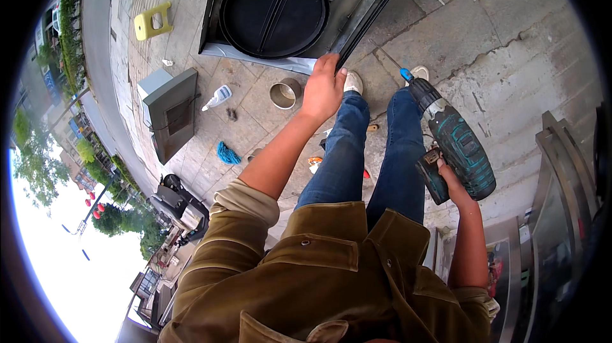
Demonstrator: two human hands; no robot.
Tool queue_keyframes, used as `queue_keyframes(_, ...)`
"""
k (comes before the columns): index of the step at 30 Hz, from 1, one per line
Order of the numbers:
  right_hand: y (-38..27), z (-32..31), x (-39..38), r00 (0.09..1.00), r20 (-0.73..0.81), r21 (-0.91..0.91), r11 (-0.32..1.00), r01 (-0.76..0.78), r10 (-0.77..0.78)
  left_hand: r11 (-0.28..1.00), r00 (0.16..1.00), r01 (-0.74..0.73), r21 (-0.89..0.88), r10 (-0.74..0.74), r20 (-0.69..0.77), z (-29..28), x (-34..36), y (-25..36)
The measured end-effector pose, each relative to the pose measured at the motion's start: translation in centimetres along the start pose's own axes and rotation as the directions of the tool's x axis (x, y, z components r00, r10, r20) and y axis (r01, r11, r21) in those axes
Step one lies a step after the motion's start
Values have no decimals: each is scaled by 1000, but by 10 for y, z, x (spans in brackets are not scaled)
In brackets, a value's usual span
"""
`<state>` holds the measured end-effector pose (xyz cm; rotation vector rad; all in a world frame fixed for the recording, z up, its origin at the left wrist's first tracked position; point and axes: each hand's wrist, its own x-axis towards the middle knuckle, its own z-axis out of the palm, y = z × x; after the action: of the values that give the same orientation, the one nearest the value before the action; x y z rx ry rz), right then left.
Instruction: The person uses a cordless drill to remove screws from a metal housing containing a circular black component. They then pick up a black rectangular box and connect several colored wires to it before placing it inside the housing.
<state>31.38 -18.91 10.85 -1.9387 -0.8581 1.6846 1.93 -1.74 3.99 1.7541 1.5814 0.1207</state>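
Cordless drill [461,142], long axis pointing far-left, is gripped at right by the right hand [454,185]; far-left of it, the metal housing [363,0] is touched by the left hand [324,91], closure not determinable.

1. Overall: no text, number or sign can be read.
2. Bottle [221,95]: white, on the pavement [459,30], toward the road-side edge; it bears a blue label, its print too small to make out.
3. Drill [466,148]: black and teal, held in the right hand [454,187]; a dark patch marks the housing, and whether this carries lettering cannot be told.
4. Packet [314,161]: orange and white, on the pavement, well in from the road-side edge; any print is unresolved.
5. Street [99,37]: beyond that edge; buildings too small and blurred for signs to be read.
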Motion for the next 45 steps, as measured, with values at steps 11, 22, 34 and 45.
queue_keyframes(11,39,-27,-30,990,90,24,993,-114,112,785,781,615,78,-620,77,40,68,-22)
queue_keyframes(22,21,-86,-33,993,-98,62,996,-57,63,991,962,83,109,-51,-268,36,2,34)
queue_keyframes(34,-36,-69,-20,991,-105,69,994,-80,87,946,997,62,-318,-40,73,39,-47,75)
queue_keyframes(45,-101,-60,25,975,-138,71,981,183,-172,882,989,139,-449,-150,11,-13,-53,13)
